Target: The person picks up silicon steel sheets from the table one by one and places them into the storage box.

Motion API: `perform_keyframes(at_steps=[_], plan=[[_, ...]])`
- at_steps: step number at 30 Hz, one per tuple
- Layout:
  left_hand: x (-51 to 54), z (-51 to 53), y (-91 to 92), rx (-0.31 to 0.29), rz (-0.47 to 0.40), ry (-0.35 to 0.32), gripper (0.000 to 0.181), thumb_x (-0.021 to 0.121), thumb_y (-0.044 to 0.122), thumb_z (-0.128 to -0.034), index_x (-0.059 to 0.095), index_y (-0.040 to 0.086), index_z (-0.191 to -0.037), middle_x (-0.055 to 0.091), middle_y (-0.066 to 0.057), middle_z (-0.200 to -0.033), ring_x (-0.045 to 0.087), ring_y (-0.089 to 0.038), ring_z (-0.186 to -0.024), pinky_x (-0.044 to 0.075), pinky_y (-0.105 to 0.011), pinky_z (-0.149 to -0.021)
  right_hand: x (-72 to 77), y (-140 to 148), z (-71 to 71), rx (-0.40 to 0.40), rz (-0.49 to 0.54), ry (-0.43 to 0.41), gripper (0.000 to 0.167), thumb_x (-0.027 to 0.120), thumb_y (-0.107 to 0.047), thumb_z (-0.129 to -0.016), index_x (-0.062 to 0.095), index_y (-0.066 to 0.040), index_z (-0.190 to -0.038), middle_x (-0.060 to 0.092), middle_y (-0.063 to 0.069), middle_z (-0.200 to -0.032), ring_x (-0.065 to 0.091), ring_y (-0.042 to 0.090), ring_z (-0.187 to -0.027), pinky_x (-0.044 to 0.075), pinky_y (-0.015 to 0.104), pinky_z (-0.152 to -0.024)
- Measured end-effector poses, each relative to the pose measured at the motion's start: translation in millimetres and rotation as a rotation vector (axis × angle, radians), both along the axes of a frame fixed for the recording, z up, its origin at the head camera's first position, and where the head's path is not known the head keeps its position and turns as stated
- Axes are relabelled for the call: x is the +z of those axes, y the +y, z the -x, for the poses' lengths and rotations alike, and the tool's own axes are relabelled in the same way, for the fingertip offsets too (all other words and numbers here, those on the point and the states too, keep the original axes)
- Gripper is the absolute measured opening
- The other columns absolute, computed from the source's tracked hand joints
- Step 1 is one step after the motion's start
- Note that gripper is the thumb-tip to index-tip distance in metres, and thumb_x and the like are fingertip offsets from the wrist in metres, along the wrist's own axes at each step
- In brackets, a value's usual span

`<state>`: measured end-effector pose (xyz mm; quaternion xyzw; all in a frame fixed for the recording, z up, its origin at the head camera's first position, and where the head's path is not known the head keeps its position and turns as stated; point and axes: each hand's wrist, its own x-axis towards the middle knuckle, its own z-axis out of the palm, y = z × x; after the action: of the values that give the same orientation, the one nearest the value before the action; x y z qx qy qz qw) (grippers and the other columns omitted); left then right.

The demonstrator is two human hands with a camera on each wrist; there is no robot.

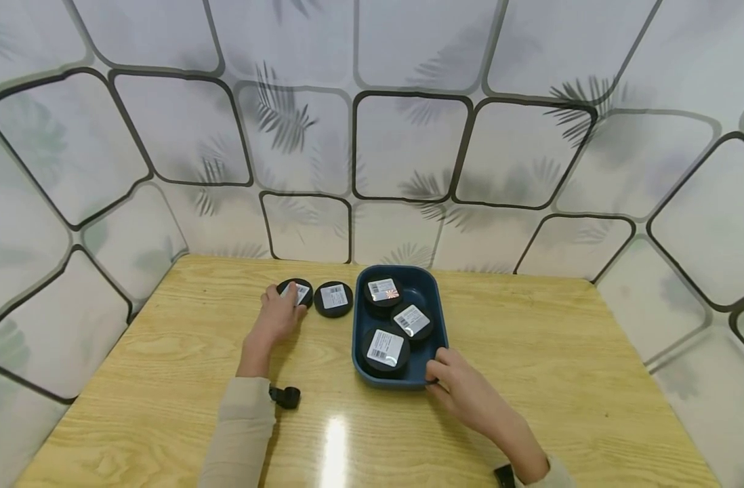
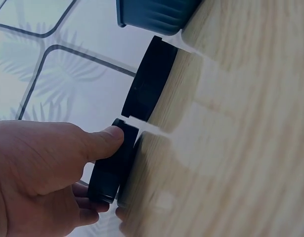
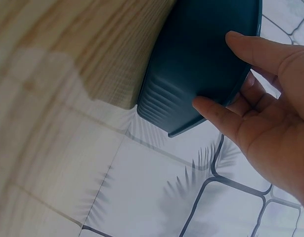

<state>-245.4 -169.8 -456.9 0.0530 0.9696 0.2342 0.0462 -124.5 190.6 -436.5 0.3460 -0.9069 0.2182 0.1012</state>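
Note:
My left hand [image 1: 278,317] pinches a flat, round black container [image 2: 109,168] with a white label, thumb on one side and fingers on the other. Whether it touches the table is hard to tell. Just to its right, a second flat black container [image 1: 333,299] lies label up on the table. A dark blue plastic bin [image 1: 442,318] stands beside that one, holding three more round black containers [image 1: 386,348] with white barcode labels. At the bin's near right corner, my right hand [image 1: 463,390] grips the rim, with thumb and fingers on either side of the wall [image 3: 201,59].
The light wood table [image 1: 530,339] is glossy and reflects a bright streak near its front. Behind it hangs a pale backdrop [image 1: 408,149] with dark outlines and leaf prints. A black strap device [image 1: 286,397] sits at my left wrist.

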Motion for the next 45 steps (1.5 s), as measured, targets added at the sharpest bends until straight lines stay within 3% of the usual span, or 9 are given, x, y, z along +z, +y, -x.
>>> perform_keyframes(at_steps=[22, 40, 45], plan=[[1.3, -1.9, 0.2, 0.000, -0.023, 0.000, 0.057, 0.043, 0.020, -0.1066, 0.024, -0.010, -0.151, 0.011, -0.048, -0.145, 0.013, -0.062, -0.136, 0.032, -0.066, -0.104, -0.3, 0.1, -0.5, 0.001, 0.000, -0.012, 0.030, 0.082, 0.001, -0.076, 0.056, -0.016, -0.077, 0.041, -0.008, -0.080, 0.038, 0.007, -0.075, 0.041, 0.022, -0.065], [19.7, -8.4, 5.5, -0.027, -0.053, 0.111, 0.055, 0.046, 0.018, -0.1056, 0.029, -0.013, -0.148, 0.014, -0.051, -0.141, 0.018, -0.063, -0.133, 0.031, -0.067, -0.105, 1.6, -0.3, -1.2, -0.016, -0.019, -0.041, 0.028, 0.081, -0.001, -0.078, 0.057, -0.016, -0.078, 0.041, -0.009, -0.080, 0.039, 0.007, -0.076, 0.042, 0.023, -0.066], [21.6, -10.6, 5.4, -0.032, -0.065, 0.113, 0.054, 0.045, 0.018, -0.1058, 0.029, -0.011, -0.148, 0.013, -0.051, -0.142, 0.017, -0.063, -0.133, 0.032, -0.067, -0.104, 1.1, 0.1, -0.5, -0.008, -0.011, -0.037, 0.028, 0.081, -0.001, -0.078, 0.057, -0.016, -0.078, 0.042, -0.008, -0.081, 0.040, 0.007, -0.076, 0.042, 0.023, -0.066]])
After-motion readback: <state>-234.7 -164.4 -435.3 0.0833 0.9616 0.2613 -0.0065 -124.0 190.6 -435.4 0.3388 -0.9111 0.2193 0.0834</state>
